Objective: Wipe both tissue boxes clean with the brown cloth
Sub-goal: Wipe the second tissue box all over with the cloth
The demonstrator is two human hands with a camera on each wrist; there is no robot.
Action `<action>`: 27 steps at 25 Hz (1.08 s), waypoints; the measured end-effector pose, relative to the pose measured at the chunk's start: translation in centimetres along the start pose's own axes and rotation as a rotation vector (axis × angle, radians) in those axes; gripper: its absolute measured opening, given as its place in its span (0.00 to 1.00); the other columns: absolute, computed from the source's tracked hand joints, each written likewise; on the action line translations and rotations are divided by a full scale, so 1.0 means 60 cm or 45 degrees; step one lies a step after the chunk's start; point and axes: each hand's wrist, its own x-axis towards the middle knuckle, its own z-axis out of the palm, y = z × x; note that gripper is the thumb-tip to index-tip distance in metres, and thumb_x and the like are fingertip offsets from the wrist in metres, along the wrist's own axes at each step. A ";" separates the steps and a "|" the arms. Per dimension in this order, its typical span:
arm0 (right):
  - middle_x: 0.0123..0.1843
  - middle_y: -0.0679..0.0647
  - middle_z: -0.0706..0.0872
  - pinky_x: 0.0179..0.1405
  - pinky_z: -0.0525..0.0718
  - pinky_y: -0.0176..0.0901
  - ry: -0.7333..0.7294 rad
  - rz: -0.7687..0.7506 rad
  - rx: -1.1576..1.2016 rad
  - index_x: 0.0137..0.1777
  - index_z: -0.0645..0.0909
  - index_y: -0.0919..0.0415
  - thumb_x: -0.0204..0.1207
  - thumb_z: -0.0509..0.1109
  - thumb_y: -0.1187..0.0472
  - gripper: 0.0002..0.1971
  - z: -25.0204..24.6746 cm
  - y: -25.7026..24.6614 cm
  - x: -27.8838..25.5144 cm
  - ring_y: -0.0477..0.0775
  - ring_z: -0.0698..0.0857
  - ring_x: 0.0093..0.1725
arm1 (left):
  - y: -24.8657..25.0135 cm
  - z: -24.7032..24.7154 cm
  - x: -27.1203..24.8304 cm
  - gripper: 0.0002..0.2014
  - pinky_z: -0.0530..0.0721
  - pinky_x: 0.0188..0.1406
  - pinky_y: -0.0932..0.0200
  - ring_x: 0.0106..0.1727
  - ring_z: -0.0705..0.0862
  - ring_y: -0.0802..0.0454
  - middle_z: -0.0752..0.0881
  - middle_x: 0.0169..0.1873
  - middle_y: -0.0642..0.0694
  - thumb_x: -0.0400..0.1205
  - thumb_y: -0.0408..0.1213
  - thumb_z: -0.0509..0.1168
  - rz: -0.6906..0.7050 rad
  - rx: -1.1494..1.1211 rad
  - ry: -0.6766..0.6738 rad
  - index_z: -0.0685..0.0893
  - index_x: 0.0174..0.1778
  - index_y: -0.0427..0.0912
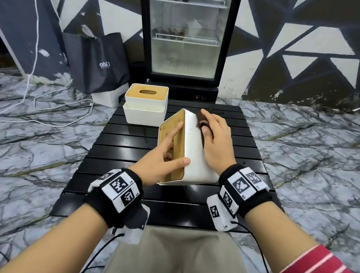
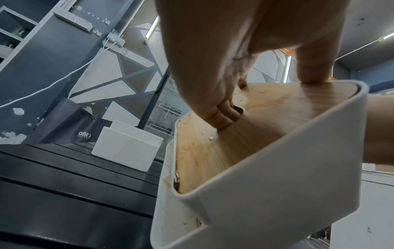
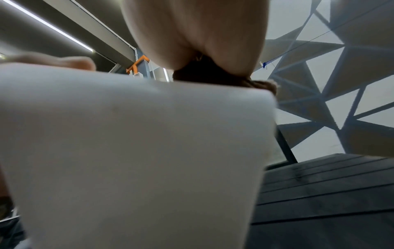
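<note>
I count two tissue boxes. The nearer tissue box (image 1: 192, 149) is tipped on its side on the black slatted table (image 1: 247, 127), its wooden lid (image 1: 178, 136) facing my left. My left hand (image 1: 163, 158) grasps it: the thumb hooks over the near top corner, the index finger lies flat along the lid, and in the left wrist view some fingers (image 2: 224, 116) curl into the lid's slot; how deep they reach is hidden. White specks dot the lid and the white wall.

There is one brown cloth (image 1: 203, 122), bunched under my right hand (image 1: 216, 138), which clasps it against the box's far upper side. Most of the cloth is covered by the fingers; in the right wrist view only a dark wad (image 3: 213, 75) shows above the blurred white wall.

The second tissue box (image 1: 145, 104) stands upright at the table's far left, well apart from both hands. Behind sit one glass-door fridge (image 1: 187, 37) and one dark bag (image 1: 97, 61).
</note>
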 end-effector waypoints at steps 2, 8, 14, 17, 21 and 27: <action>0.66 0.55 0.74 0.64 0.58 0.32 -0.015 0.106 0.013 0.73 0.70 0.54 0.81 0.55 0.67 0.21 -0.003 0.008 -0.010 0.57 0.69 0.66 | -0.001 -0.002 0.001 0.40 0.77 0.65 0.61 0.65 0.79 0.38 0.77 0.64 0.58 0.71 0.45 0.68 -0.005 -0.026 0.014 0.51 0.72 0.74; 0.63 0.48 0.73 0.60 0.55 0.17 -0.009 0.004 0.005 0.72 0.70 0.54 0.79 0.55 0.64 0.21 0.002 -0.011 -0.074 0.45 0.65 0.61 | -0.003 -0.006 -0.004 0.40 0.78 0.57 0.73 0.62 0.81 0.56 0.76 0.65 0.62 0.72 0.43 0.67 -0.014 -0.089 0.030 0.50 0.72 0.74; 0.63 0.50 0.76 0.63 0.60 0.29 -0.006 -0.059 0.065 0.71 0.72 0.55 0.77 0.54 0.62 0.22 0.013 -0.043 -0.059 0.39 0.64 0.58 | -0.006 0.003 -0.004 0.42 0.77 0.61 0.69 0.63 0.82 0.47 0.78 0.64 0.58 0.76 0.38 0.68 0.021 -0.037 0.012 0.49 0.78 0.65; 0.65 0.52 0.76 0.62 0.60 0.30 -0.035 -0.042 0.064 0.72 0.71 0.53 0.76 0.53 0.61 0.23 0.011 -0.043 -0.052 0.46 0.67 0.60 | -0.008 0.001 0.000 0.41 0.75 0.57 0.75 0.61 0.82 0.60 0.76 0.66 0.58 0.80 0.30 0.66 0.013 -0.043 -0.001 0.48 0.78 0.64; 0.60 0.44 0.73 0.63 0.56 0.18 -0.010 -0.103 0.075 0.72 0.71 0.55 0.77 0.55 0.64 0.22 0.012 -0.043 -0.078 0.39 0.64 0.59 | -0.009 0.002 0.001 0.41 0.75 0.58 0.75 0.60 0.81 0.63 0.75 0.67 0.59 0.80 0.29 0.65 0.023 -0.038 -0.006 0.48 0.80 0.61; 0.62 0.53 0.77 0.63 0.60 0.29 0.049 -0.109 0.047 0.71 0.73 0.57 0.76 0.55 0.64 0.22 0.013 -0.039 -0.027 0.37 0.65 0.57 | -0.010 0.007 0.003 0.44 0.76 0.63 0.70 0.62 0.78 0.52 0.69 0.67 0.70 0.74 0.41 0.68 0.052 0.007 -0.019 0.48 0.80 0.63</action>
